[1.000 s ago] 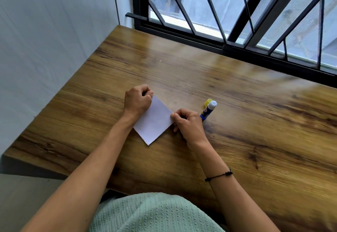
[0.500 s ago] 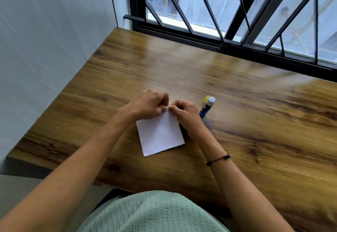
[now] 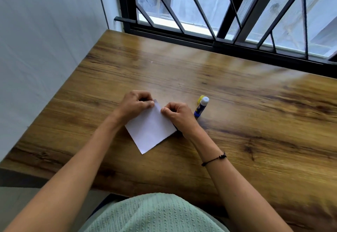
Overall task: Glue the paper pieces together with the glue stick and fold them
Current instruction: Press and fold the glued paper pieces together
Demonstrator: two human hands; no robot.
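The paper (image 3: pixel 150 128), a white sheet turned diamond-wise, is seen from the head camera lying flat on the wooden table (image 3: pixel 237 122), directly in front of the person. Its far corner is pinched by the left hand (image 3: pixel 135 105), whose fingers are curled onto the sheet's upper left edge, while the upper right edge is pinched by the right hand (image 3: pixel 179 116), curled likewise. The sheet is probably being steadied at two points along its far edges so that a crease can be pressed without slipping; whether one layer or several are held cannot be told. A dark patch shows under the paper's right corner, beside the right wrist; what it is cannot be made out. The glue stick (image 3: pixel 201 106) is laid on its side just beside the right hand, untouched, its white end pointing away, presumably kept within easy reach. A dark cord bracelet (image 3: pixel 214 159) is worn on the right wrist.
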